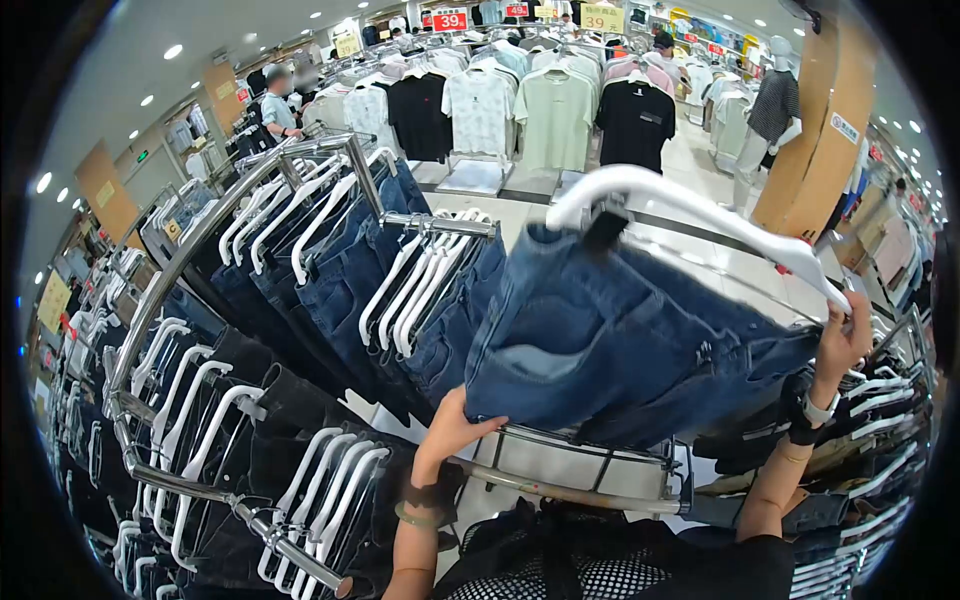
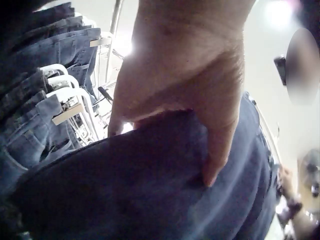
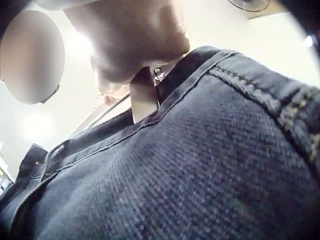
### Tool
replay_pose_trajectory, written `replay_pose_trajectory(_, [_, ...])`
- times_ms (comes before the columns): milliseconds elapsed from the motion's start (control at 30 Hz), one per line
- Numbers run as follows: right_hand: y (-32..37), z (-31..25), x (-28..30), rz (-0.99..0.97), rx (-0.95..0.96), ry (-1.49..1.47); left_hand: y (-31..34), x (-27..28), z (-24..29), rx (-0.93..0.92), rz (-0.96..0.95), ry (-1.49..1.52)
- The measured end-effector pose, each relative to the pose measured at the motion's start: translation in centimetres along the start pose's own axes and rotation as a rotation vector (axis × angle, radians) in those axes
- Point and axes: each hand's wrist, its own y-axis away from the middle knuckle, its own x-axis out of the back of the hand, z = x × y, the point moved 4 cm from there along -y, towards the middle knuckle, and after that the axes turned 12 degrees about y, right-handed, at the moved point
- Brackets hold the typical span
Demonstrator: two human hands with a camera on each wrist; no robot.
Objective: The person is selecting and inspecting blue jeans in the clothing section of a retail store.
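Observation:
A pair of dark blue jeans (image 1: 600, 375) is held up in front of the person, with a white hanger (image 1: 690, 205) arching along the top. A black clip (image 1: 605, 230) sits near the hanger's far end. My left hand (image 1: 455, 435) pinches the denim at its lower left edge, the thumb in front and the other fingers hidden behind. My right hand (image 1: 845, 335) grips the near end of the hanger beside the waistband. The right wrist view shows a metal clip (image 3: 144, 102) on the waistband (image 3: 110, 137), just below that hand.
A chrome rack (image 1: 160, 300) on the left carries several dark trousers on white hangers. Below the jeans runs a metal rail (image 1: 570, 490). More hangers (image 1: 875, 405) fill the right side. T-shirts (image 1: 555, 115) hang farther back, near a wooden pillar (image 1: 820, 130).

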Motion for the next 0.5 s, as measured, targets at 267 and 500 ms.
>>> replay_pose_trajectory(267, [1.2, -3.7, -3.2, -0.021, -0.032, 0.176, 0.1, -1.6, -5.2, 0.354, -0.077, -0.238])
replay_pose_trajectory(500, [5.9, -5.1, -9.3, -0.194, -0.153, -0.02, 1.2, -1.9, -8.9, 0.122, -0.016, -0.308])
